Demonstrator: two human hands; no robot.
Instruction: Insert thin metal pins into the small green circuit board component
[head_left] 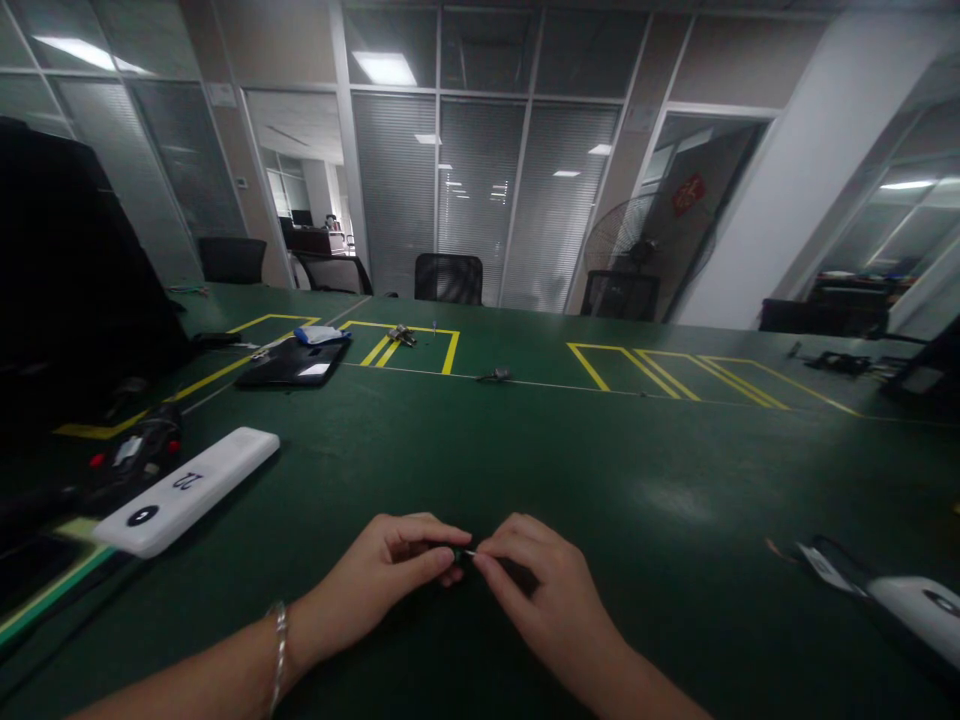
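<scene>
Low in the middle of the view, my left hand [390,565] pinches a small dark green piece [458,553] between thumb and fingers. Facing it, my right hand [536,570] holds a thin, light-coloured pin-like piece [470,553] between thumb and forefinger. The two pieces meet or nearly meet in the small gap between my fingertips; their exact contact is too small to tell. Both hands are just above the green table [420,450]. A bracelet is on my left wrist.
At left lie a white device [202,485] marked 22 and a black-and-red tool [142,450]. Farther back are a black tablet-like object [281,364], metal parts [402,335] and a small dark item [496,375]. Another white device [919,605] with a cable is at right.
</scene>
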